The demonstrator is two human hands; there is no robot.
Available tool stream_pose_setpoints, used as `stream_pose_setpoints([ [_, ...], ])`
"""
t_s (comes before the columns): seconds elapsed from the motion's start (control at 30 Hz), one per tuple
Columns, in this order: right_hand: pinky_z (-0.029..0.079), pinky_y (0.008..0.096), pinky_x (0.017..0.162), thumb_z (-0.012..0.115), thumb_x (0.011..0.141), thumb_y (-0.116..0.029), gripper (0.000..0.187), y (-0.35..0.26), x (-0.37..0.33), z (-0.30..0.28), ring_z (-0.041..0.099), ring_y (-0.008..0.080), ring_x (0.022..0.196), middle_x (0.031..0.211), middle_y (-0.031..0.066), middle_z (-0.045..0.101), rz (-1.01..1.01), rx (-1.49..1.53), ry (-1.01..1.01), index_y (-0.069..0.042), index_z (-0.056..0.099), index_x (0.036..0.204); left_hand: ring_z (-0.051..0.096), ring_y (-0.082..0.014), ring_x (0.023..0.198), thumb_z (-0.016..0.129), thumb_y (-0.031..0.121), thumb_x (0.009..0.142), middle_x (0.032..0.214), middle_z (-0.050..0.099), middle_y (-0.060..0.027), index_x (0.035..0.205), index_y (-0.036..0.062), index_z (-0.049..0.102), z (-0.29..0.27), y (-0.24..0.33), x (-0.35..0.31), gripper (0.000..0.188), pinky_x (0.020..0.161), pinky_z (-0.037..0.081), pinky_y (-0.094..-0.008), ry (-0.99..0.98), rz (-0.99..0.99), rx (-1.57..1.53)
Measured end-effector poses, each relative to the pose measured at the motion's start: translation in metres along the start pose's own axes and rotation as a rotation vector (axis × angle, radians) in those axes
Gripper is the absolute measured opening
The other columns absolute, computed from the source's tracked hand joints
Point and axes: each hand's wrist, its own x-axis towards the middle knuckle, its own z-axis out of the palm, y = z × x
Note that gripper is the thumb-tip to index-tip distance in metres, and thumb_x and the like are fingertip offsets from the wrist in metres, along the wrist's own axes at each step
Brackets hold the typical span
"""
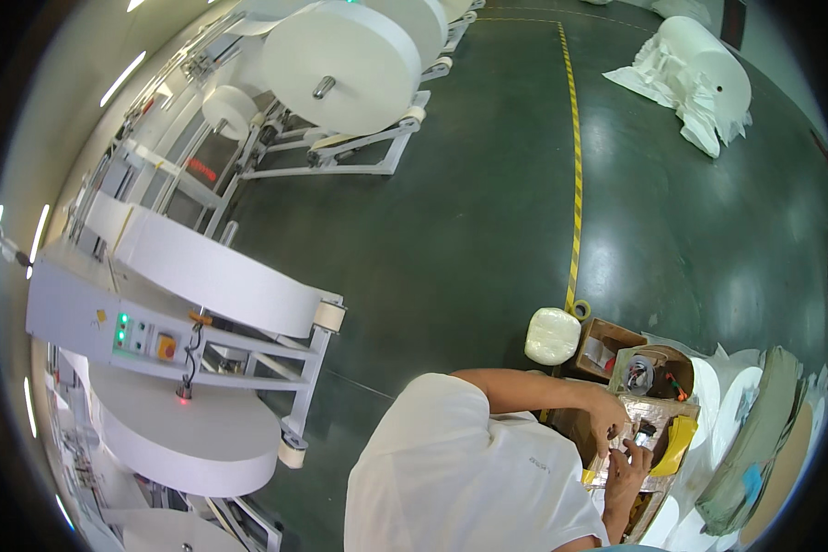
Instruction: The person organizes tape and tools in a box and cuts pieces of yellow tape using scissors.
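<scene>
Over a box top covered in brown tape (662, 411), both my hands are close together. My left hand (605, 421) reaches down with its fingers bent together near a small silvery thing (641, 440). Just below it, my right hand (626, 467) is raised with curled fingers at the same spot. What the fingertips hold is too small to make out. A small black piece (647, 429) lies beside the silvery thing. A yellow folded piece (676, 446) is at the box's right side.
Beyond my hands are an open cardboard box (609, 329), a clear roll (638, 375), a tape roll (581, 310) and a white wrapped bundle (553, 336). Stacked white discs and a green cloth (754, 442) are at right. Machines with large white rolls (340, 69) fill the left.
</scene>
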Motion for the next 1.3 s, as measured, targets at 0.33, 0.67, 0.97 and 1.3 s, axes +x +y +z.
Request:
stream_pose_setpoints([
  [0.33, 0.050, 0.0550, 0.108, 0.076, 0.084, -0.011, 0.034, -0.002, -0.017, -0.021, 0.062, 0.0370, 0.124, 0.134, 0.0133, 0.069, 0.074, -0.162, 0.067, -0.011, 0.080, 0.119, 0.074, -0.0141, 0.075, 0.074, 0.056, 0.102, 0.080, 0.081, -0.0032, 0.092, 0.0058, 0.085, -0.038, 0.017, -0.005, 0.053, 0.070, 0.058, -0.0322, -0.305, -0.168, -0.331],
  [0.67, 0.048, 0.0475, 0.118, 0.082, 0.096, -0.023, 0.049, -0.026, -0.091, -0.004, 0.062, 0.0338, 0.137, 0.147, 0.0146, 0.068, 0.577, 0.366, 0.179, -0.008, 0.072, 0.142, 0.074, -0.0285, 0.079, 0.090, 0.036, 0.086, 0.091, 0.078, -0.0174, 0.115, 0.0013, 0.080, -0.035, 0.075, 0.046, 0.047, 0.074, 0.057, -0.0391, -0.372, -0.051, 0.014],
  [0.97, 0.054, 0.0401, 0.103, 0.091, 0.084, -0.025, 0.069, -0.017, -0.065, 0.011, 0.063, 0.0305, 0.123, 0.128, 0.0106, 0.071, 0.586, 0.077, 0.278, -0.008, 0.065, 0.145, 0.069, -0.0378, 0.113, 0.088, 0.027, 0.081, 0.116, 0.078, -0.0133, 0.124, 0.0094, 0.080, -0.042, 0.071, 0.069, 0.048, 0.094, 0.059, -0.0484, -0.230, 0.313, 0.290],
  [1.3, 0.056, 0.0444, 0.090, 0.087, 0.087, -0.030, 0.047, 0.019, -0.044, 0.039, 0.065, 0.0327, 0.104, 0.106, 0.0104, 0.067, 0.683, 0.102, 0.387, -0.005, 0.069, 0.123, 0.067, -0.0329, 0.102, 0.089, 0.031, 0.079, 0.101, 0.076, -0.0110, 0.114, 0.0111, 0.083, -0.063, 0.054, 0.120, 0.041, 0.090, 0.059, -0.0461, -0.267, 0.409, 0.511],
])
